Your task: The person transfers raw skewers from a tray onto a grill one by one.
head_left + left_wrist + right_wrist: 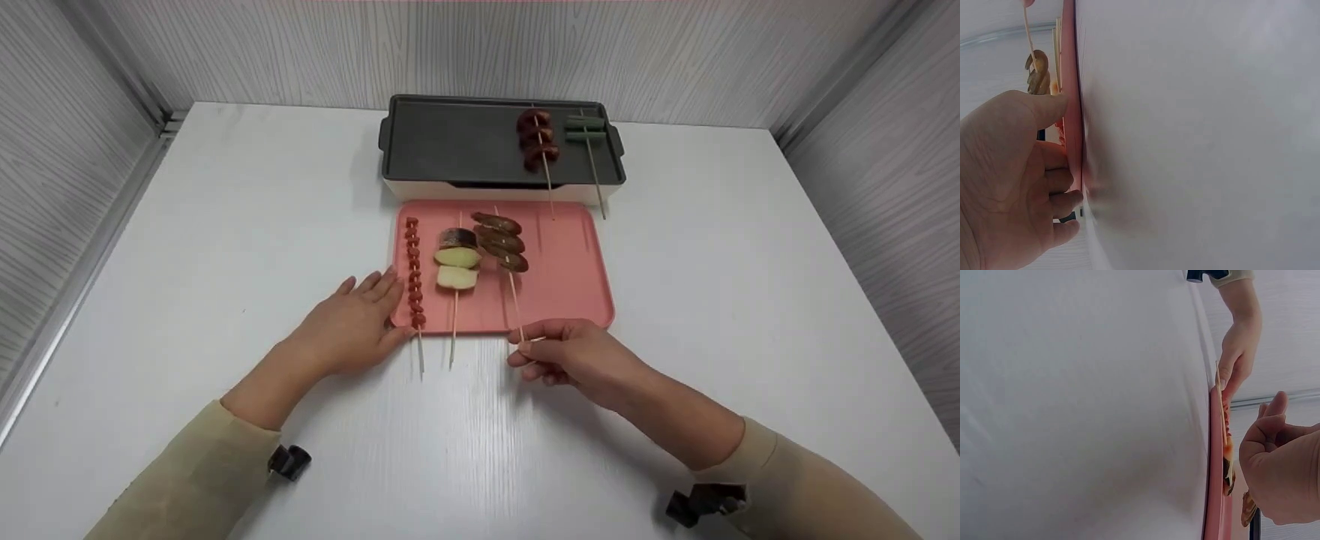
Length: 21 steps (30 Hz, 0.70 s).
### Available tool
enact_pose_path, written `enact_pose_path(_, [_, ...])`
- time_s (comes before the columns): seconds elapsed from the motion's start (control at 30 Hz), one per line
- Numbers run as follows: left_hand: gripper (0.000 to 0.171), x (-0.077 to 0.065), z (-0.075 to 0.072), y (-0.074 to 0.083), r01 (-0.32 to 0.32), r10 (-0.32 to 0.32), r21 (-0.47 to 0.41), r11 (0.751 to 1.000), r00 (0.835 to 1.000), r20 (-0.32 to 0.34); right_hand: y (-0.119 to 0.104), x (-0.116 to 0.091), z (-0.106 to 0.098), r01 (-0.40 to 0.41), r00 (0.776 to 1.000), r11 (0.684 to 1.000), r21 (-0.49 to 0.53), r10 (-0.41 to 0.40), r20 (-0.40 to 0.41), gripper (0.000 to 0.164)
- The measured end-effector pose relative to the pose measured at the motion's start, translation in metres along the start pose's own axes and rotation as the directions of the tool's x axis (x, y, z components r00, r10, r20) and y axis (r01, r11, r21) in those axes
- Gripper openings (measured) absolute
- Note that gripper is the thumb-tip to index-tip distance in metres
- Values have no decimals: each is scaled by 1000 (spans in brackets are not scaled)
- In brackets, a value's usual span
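Observation:
My right hand [574, 356] pinches the bare lower stick of a skewer [501, 238] threaded with brown, glossy pieces, over the front edge of the pink tray [566, 277]. In the left wrist view that brown skewer [1039, 70] is raised above the tray. Fairly straight fingers of my left hand [349, 326] rest at the tray's left edge, the thumb near the stick of a thin skewer of small red pieces [414, 274]. Between these lies a skewer with a dark-skinned chunk and two pale pieces [457, 259]. The right wrist view hides the right fingertips behind the hand [1280, 461].
Behind the tray stands a dark grill plate [457, 142] on a white base. On its right side lie a skewer of reddish-brown curled pieces [538, 139] and a skewer of green pieces [585, 135], sticks overhanging the front. Panelled walls [480, 52] enclose the white table [262, 210].

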<state>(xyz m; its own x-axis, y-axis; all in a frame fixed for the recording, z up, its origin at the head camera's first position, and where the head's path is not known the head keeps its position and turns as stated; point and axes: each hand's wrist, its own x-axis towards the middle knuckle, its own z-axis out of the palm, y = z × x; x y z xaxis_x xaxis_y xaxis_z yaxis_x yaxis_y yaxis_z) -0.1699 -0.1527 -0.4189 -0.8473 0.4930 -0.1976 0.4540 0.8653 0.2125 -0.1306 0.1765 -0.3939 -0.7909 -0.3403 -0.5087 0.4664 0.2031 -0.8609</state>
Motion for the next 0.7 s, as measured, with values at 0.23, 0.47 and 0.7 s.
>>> enact_pose_path(0.23, [76,0,1,-1,-4,4,3,1000,1000,-6,-6,-12,0,35,999,999,-27,-35,26,31])
enact_pose_path(0.47, [77,1,2,-2,-3,3,10,1000,1000,-2,-15,-21,-5,73,997,996,-51,-72,27,32])
enact_pose_path(0.7, [79,1,2,0,11,-11,12,1000,1000,0,-26,-20,-9,107,994,992,-71,-106,17,30])
